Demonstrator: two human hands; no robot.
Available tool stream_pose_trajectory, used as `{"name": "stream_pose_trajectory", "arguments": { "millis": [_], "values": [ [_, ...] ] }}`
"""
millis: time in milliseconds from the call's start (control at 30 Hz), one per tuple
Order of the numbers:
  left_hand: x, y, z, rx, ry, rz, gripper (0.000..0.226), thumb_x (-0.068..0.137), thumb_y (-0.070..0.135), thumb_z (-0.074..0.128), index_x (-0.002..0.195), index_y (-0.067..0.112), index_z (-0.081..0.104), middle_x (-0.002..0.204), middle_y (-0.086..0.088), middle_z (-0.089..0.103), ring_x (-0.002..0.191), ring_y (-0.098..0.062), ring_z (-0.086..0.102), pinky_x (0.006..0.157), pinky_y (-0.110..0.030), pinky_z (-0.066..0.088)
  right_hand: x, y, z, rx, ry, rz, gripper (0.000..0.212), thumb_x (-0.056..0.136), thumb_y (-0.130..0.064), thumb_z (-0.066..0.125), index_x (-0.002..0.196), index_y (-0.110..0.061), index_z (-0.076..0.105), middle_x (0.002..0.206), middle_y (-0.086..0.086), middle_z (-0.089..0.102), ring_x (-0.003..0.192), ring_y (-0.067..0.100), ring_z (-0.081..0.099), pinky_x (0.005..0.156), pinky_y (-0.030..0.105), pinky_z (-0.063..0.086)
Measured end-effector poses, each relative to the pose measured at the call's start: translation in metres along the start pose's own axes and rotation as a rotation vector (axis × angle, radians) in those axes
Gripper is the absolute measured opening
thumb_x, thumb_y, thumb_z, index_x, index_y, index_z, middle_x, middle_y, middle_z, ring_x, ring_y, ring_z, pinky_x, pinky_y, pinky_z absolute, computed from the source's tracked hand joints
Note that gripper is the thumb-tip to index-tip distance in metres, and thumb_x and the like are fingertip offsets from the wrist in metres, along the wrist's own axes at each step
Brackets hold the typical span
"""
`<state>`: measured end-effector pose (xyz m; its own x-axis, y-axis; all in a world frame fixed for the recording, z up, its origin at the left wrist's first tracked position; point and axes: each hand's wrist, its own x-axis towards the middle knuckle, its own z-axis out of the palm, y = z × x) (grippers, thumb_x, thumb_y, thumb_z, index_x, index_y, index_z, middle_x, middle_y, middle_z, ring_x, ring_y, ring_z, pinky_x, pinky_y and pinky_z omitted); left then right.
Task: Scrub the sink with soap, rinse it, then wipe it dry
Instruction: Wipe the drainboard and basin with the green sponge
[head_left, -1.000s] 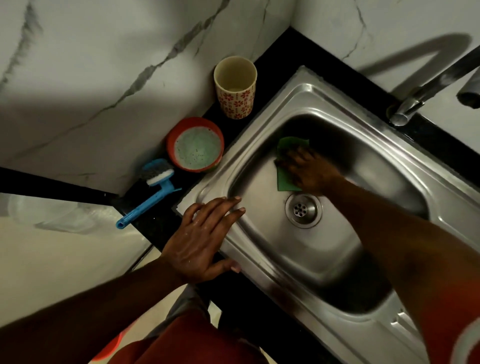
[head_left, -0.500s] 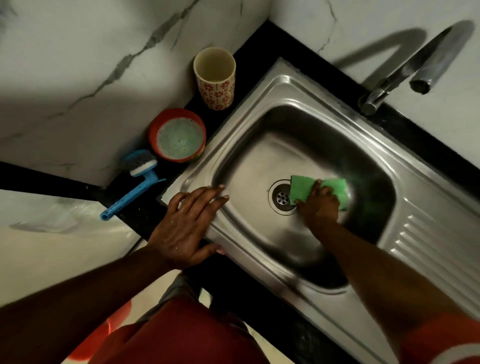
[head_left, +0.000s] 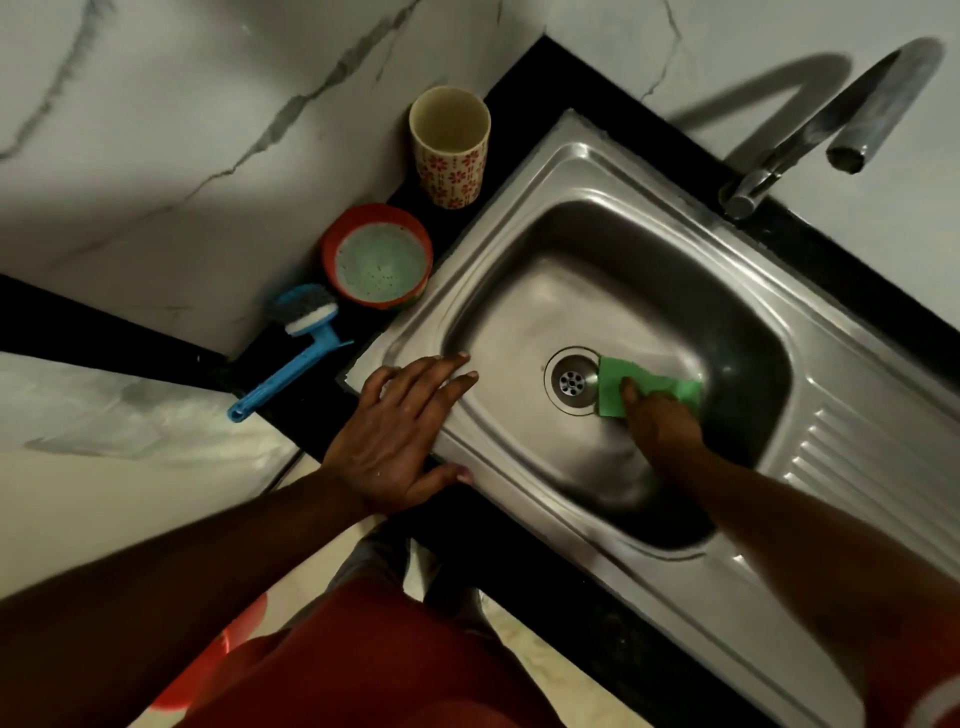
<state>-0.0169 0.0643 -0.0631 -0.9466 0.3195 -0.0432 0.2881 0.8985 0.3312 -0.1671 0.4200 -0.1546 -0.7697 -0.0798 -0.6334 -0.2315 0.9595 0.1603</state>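
Under right hand (head_left: 660, 423), green scrub pad (head_left: 613, 389) pressed on sink (head_left: 519, 218) floor, touching drain (head_left: 571, 382) rim: scrub step on. Fingers clasping pad or just pressing: cannot tell. Left hand (head_left: 400, 441) flat, fingers spread, bracing on rim. Basin dull, streaky, no foam visible. Next, likely: walls beyond right hand, firm strokes.

White grey-veined marble wall (head_left: 182, 156), black stone counter (head_left: 524, 88), pale glossy floor (head_left: 524, 654), dim light, hard shadows
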Motion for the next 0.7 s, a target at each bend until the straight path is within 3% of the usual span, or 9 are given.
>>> {"name": "stream_pose_trajectory", "arguments": {
  "millis": [133,267,333,433,533,633,700],
  "values": [
    [-0.001,-0.001,0.002,-0.002,-0.012,0.01,0.097,0.093,0.085,0.026,0.162,0.016,0.031,0.174,-0.003,0.016,0.152,-0.031,0.035,0.113,-0.054,0.028,0.007,0.005,-0.003,-0.032,0.032,0.007,0.047,0.106,-0.025,0.037,0.149,-0.005,0.03,0.138,0.023,0.05,0.123,0.039,0.055,0.099,0.048,0.048],
    [0.0,-0.003,0.003,-0.004,-0.018,0.004,0.098,0.092,0.085,0.026,0.162,0.017,0.031,0.174,-0.003,0.017,0.152,-0.031,0.034,0.114,-0.056,0.029,-0.001,0.002,0.005,0.03,0.005,0.071,0.046,0.107,-0.022,0.031,0.149,-0.001,0.033,0.143,0.024,0.047,0.128,0.041,0.052,0.106,0.045,0.041],
    [-0.001,-0.002,0.002,-0.006,-0.03,0.004,0.098,0.092,0.085,0.025,0.162,0.017,0.031,0.174,-0.003,0.017,0.152,-0.031,0.035,0.114,-0.056,0.029,-0.016,-0.003,0.017,0.072,-0.034,0.059,0.047,0.106,-0.023,0.038,0.147,-0.001,0.035,0.142,0.022,0.05,0.127,0.039,0.053,0.105,0.042,0.041],
    [-0.001,-0.001,0.001,-0.005,-0.03,0.01,0.098,0.092,0.085,0.026,0.162,0.016,0.031,0.174,-0.004,0.016,0.152,-0.03,0.035,0.114,-0.054,0.028,-0.039,-0.024,0.027,0.175,-0.187,0.034,0.054,0.1,-0.024,0.054,0.148,-0.005,0.036,0.141,0.02,0.054,0.128,0.037,0.054,0.105,0.04,0.044],
    [-0.001,-0.001,0.0,-0.01,-0.025,0.005,0.098,0.092,0.085,0.026,0.162,0.016,0.032,0.174,-0.003,0.016,0.152,-0.03,0.034,0.115,-0.054,0.026,-0.043,-0.055,0.022,0.205,-0.362,-0.041,0.05,0.101,-0.018,0.05,0.148,-0.007,0.037,0.138,0.021,0.056,0.123,0.036,0.057,0.099,0.039,0.046],
    [0.0,-0.001,0.0,-0.009,-0.021,0.007,0.098,0.092,0.085,0.027,0.162,0.017,0.031,0.174,-0.003,0.016,0.151,-0.03,0.035,0.115,-0.054,0.026,-0.038,-0.077,0.003,0.531,-0.502,-0.113,0.034,0.104,-0.013,0.048,0.137,-0.011,0.049,0.127,0.019,0.061,0.106,0.029,0.06,0.093,0.042,0.048],
    [-0.001,-0.002,0.001,-0.007,-0.023,0.007,0.098,0.092,0.085,0.028,0.162,0.017,0.031,0.174,-0.003,0.016,0.152,-0.029,0.034,0.115,-0.053,0.026,-0.034,-0.083,-0.018,0.967,-0.55,-0.096,0.02,0.103,-0.01,0.05,0.123,-0.014,0.052,0.104,0.019,0.06,0.086,0.028,0.058,0.078,0.047,0.051]
  ]
}}
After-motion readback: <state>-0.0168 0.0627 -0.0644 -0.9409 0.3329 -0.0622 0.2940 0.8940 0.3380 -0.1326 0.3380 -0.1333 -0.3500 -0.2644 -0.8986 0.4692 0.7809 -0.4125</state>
